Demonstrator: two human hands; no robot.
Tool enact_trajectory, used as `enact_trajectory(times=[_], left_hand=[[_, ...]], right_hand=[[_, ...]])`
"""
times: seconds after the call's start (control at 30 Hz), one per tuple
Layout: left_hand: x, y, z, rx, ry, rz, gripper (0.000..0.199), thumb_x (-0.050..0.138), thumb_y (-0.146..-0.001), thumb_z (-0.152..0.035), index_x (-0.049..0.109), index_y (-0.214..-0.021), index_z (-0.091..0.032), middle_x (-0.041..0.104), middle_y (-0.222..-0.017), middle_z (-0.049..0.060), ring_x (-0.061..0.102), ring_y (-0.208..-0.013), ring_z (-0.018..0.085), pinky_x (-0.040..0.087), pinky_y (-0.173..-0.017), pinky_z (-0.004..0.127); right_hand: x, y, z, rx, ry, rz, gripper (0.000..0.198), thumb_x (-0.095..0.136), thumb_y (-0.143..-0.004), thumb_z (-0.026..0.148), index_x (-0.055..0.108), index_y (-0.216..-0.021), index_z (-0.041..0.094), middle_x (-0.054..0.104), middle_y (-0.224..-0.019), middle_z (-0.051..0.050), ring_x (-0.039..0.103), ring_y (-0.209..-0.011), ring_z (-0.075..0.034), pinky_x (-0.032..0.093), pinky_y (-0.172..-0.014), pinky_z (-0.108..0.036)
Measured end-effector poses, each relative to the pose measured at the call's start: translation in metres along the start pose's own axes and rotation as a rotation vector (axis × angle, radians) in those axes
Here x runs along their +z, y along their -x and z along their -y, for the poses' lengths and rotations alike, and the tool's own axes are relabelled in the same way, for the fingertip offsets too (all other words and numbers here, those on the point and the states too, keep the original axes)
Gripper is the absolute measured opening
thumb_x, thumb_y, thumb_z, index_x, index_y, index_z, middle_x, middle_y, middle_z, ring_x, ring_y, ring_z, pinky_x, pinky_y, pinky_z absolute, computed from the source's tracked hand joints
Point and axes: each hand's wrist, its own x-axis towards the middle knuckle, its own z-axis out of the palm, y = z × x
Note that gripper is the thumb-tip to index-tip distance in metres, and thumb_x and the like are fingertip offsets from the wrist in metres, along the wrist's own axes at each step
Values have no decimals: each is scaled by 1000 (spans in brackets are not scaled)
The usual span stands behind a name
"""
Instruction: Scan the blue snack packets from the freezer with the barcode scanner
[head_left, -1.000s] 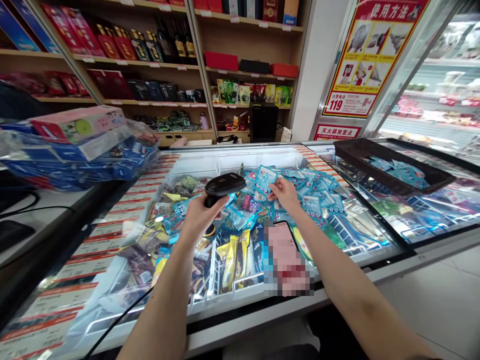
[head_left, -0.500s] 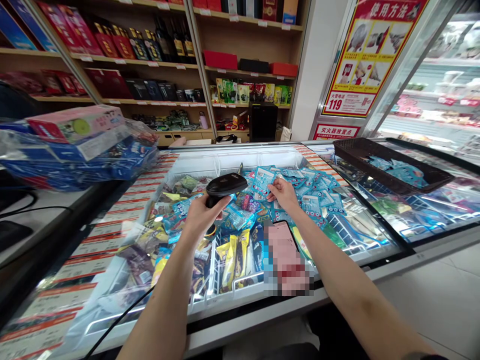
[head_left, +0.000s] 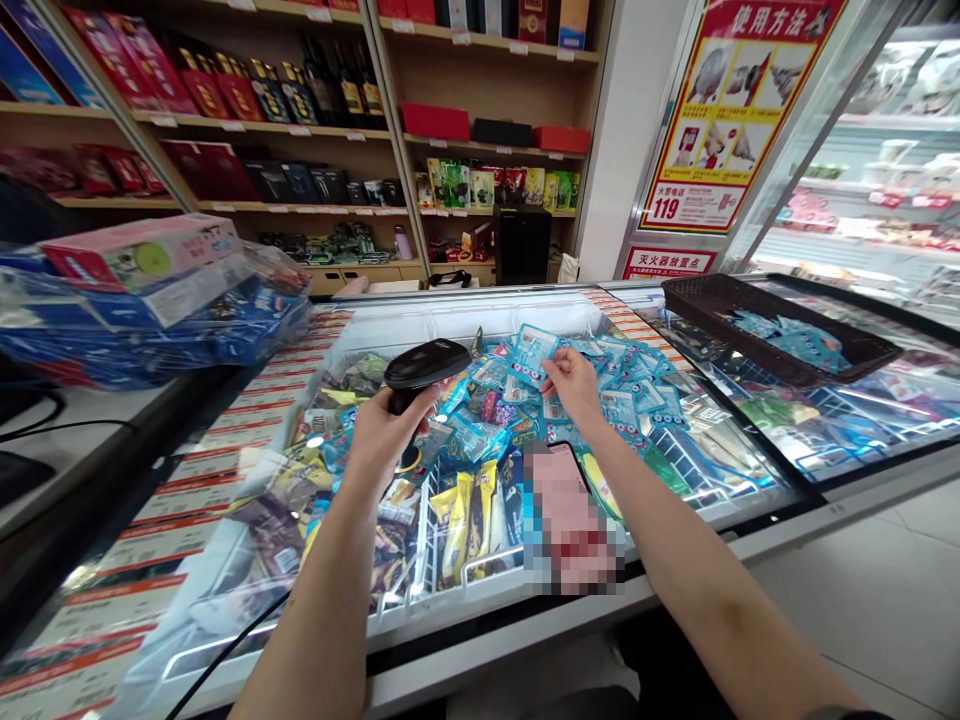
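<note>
My left hand (head_left: 394,430) is wrapped round the handle of a black barcode scanner (head_left: 427,365), held above the freezer's glass top with its head toward the right. Between the fingertips of my right hand (head_left: 571,385) is a small blue packet (head_left: 534,352) with a white printed label, tilted up. Many similar blue packets (head_left: 634,365) lie spread over the glass around and behind that hand. Below my right wrist a phone (head_left: 570,510) lies on the glass near the front edge, its screen partly blurred out.
Wrapped ice creams (head_left: 469,520) fill baskets beneath the glass. A dark brown basket (head_left: 697,300) with more blue packets stands at the right. Plastic-wrapped boxes (head_left: 150,290) are stacked at the left. The scanner's cable (head_left: 232,650) runs to the lower left. Stocked shelves (head_left: 300,120) stand behind.
My left hand and the scanner have shifted left, away from the packet. The blue packet in my right hand has been raised slightly and tilted. My view has moved a little.
</note>
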Motion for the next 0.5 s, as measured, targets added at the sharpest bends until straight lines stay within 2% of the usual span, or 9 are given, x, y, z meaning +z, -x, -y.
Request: enact_trajectory(times=[0.23, 0.4, 0.5], left_hand=[[-13, -8, 4, -24, 11, -117, 33, 70, -64, -46, 61, -75, -15, 63, -66, 2, 53, -48, 11, 41, -44, 23], [-15, -8, 1, -29, 47, -140, 33, 70, -64, -44, 60, -76, -15, 59, -63, 0, 52, -48, 10, 42, -43, 22], [-14, -6, -2, -50, 42, -150, 34, 71, -63, -44, 60, -77, -15, 58, -63, -1, 52, -48, 10, 43, -44, 21]], right_hand=[[-34, -17, -10, 35, 134, -315, 51, 50, -81, 51, 47, -116, 14, 66, -66, -5, 58, -44, -19, 47, -45, -32], [-40, -18, -13, 56, 52, -353, 68, 49, -82, 53, 31, -132, 10, 68, -75, -8, 61, -49, -20, 49, -49, -34], [-38, -16, -11, 43, -5, -344, 74, 51, -81, 56, 27, -135, 12, 68, -87, -10, 64, -57, -21, 51, -51, -34]])
